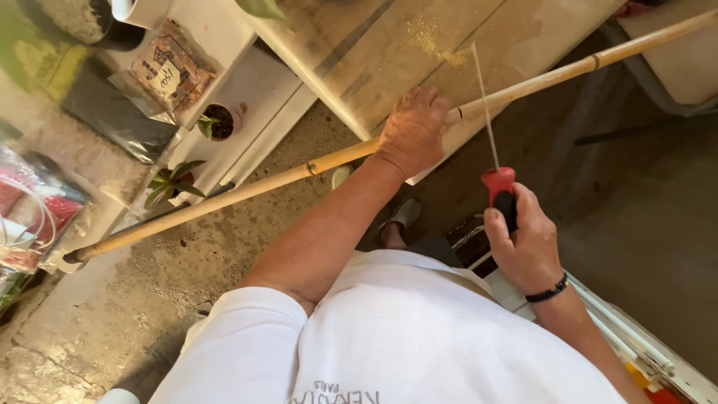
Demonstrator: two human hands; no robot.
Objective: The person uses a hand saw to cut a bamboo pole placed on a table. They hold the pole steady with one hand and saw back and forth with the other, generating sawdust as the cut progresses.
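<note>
Here my left hand (413, 129) presses down on a long bamboo pole (247, 191), the fingers wrapped over it where it crosses the edge of a pale wooden table (359, 52). The pole runs from the floor at far left up to the right. Some sawdust (437, 45) lies on the table. My right hand (527, 243) is clenched around the red and black handle of a thin saw (495, 161), whose blade meets the pole just beside my left hand.

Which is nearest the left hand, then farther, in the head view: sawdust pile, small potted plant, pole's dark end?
1. Sawdust pile, on the bench just above the left hand.
2. Small potted plant, on the white shelf to the left.
3. Pole's dark end, far lower left.
</note>
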